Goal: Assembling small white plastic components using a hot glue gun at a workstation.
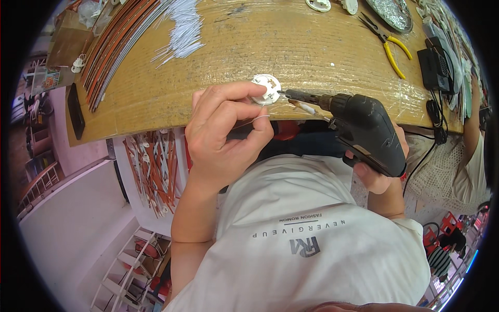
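A white round plastic piece (272, 96) with small metal parts lies at the near edge of the table. My left hand (221, 127) has its index fingertip on this piece. Below it, the thumb and another finger are closed on a thin white wire (261, 116). My right hand (375, 179) is wrapped round the grip of a black power screwdriver (365, 120); the tool's body hides some of its fingers. The screwdriver points left, its bit tip right by the round piece's right edge. Whether they touch, I cannot tell.
Orange and white strips (115, 46) and a pile of short white wires (184, 32) lie far left. Yellow-handled pliers (391, 51), a metal dish (408, 25) and a black adapter (434, 70) lie right. A strip-filled tray (123, 151) is left. Someone sits at right (442, 169).
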`<state>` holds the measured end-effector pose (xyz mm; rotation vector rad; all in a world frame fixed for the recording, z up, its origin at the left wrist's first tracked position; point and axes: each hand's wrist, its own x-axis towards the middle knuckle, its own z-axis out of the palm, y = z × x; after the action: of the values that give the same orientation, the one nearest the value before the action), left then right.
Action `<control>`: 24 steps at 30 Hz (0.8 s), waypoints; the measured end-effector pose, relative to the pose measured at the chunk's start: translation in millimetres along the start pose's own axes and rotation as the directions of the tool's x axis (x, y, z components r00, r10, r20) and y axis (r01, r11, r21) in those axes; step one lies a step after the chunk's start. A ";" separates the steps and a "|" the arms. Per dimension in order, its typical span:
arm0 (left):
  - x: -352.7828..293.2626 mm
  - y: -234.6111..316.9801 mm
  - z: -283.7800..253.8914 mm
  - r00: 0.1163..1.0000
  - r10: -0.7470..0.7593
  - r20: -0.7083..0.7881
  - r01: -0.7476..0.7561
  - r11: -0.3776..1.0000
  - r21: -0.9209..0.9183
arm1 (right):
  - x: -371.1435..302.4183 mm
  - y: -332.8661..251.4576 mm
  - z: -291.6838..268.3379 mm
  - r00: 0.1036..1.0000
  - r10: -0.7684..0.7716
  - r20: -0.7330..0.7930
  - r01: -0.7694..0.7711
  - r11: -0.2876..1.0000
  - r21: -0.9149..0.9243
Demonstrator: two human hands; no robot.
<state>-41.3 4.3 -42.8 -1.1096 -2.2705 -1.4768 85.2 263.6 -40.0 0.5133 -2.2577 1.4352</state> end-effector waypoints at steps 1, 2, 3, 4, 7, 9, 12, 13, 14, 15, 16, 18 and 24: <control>0.3 -0.9 0.4 1.000 0.012 -0.005 -0.012 1.000 0.004 | -1.6 0.4 0.2 0.999 0.033 -0.028 -0.032 0.999 0.033; 0.5 -1.1 1.8 1.000 0.017 -0.005 -0.016 1.000 0.004 | -1.1 1.1 0.0 0.999 0.031 -0.031 -0.030 0.999 0.031; 0.6 -0.7 3.7 1.000 -0.005 -0.031 0.006 1.000 0.007 | -0.1 2.0 -0.2 1.000 0.000 -0.012 0.000 1.000 0.001; 0.7 -0.6 4.5 0.998 -0.026 -0.057 0.027 1.000 0.009 | 0.8 2.7 -0.4 1.000 -0.030 0.008 0.031 0.999 -0.030; 1.5 -0.3 2.9 0.998 -0.025 -0.053 0.026 1.000 0.014 | 1.1 -2.9 6.5 0.992 0.094 -0.085 -0.090 0.995 0.048; 2.6 1.6 2.0 0.998 -0.022 -0.054 0.023 1.000 0.017 | 2.6 -3.9 9.9 0.992 0.075 -0.097 -0.069 0.996 0.064; 3.9 3.2 1.3 0.998 -0.008 -0.058 0.009 1.000 0.014 | 4.8 -19.4 21.5 0.964 0.220 -0.153 -0.187 0.961 0.204; 4.2 2.9 1.4 0.999 -0.025 -0.044 0.026 0.999 0.020 | 6.9 -23.7 26.5 0.907 0.384 -0.170 -0.315 0.890 0.330; 3.2 4.8 0.7 0.998 -0.047 -0.029 0.048 0.998 0.027 | 9.1 -25.8 30.1 0.911 0.372 -0.180 -0.301 0.896 0.326; 2.4 4.3 0.8 0.999 -0.047 -0.028 0.047 0.999 0.026 | 11.1 -26.4 34.1 0.889 0.421 -0.179 -0.347 0.876 0.335; 2.3 4.3 0.3 0.999 -0.030 -0.031 0.031 0.999 0.026 | 14.8 -26.8 37.7 0.865 0.469 -0.177 -0.393 0.853 0.344; 0.9 4.9 -1.8 0.999 -0.032 0.011 0.032 0.999 0.023 | 26.6 -32.7 45.1 0.851 0.510 -0.127 -0.410 0.795 0.447; 0.9 5.2 -2.3 0.999 -0.039 0.008 0.038 0.999 0.029 | 47.9 -32.1 76.2 0.763 0.638 -0.102 -0.540 0.717 0.441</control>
<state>-38.9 3.9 -37.6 -1.0716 -2.3242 -1.4508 50.0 177.1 -19.6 -0.3403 -2.0111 2.1480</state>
